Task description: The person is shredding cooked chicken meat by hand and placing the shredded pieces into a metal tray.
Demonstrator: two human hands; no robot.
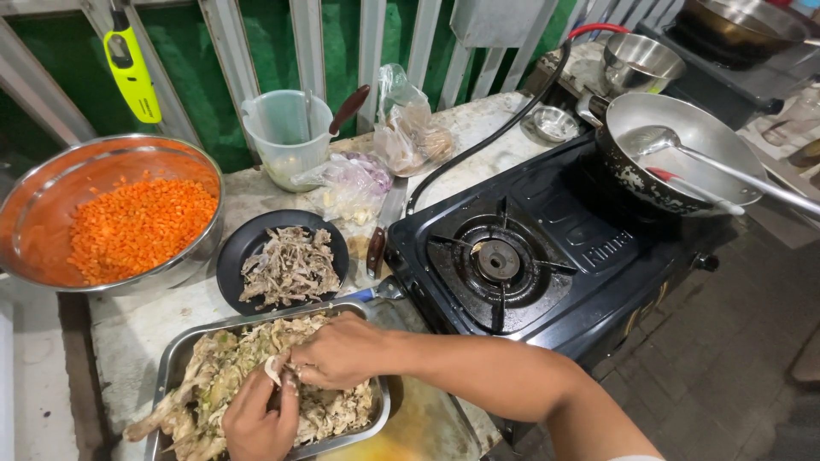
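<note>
Outdoors, on a stained counter beside a black stove, both the left hand and the right hand pinch shredded meat over a steel tray, fingers closed together.

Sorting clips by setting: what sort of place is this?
Probably a small, semi-outdoor cooking area. A gas stove carries a pan; a steel bowl of chopped carrot sits by a fence; both hands pick shredded meat in a metal tray.

Both forearms bare, left hand and right hand ungloved, no sleeves visible.
</note>
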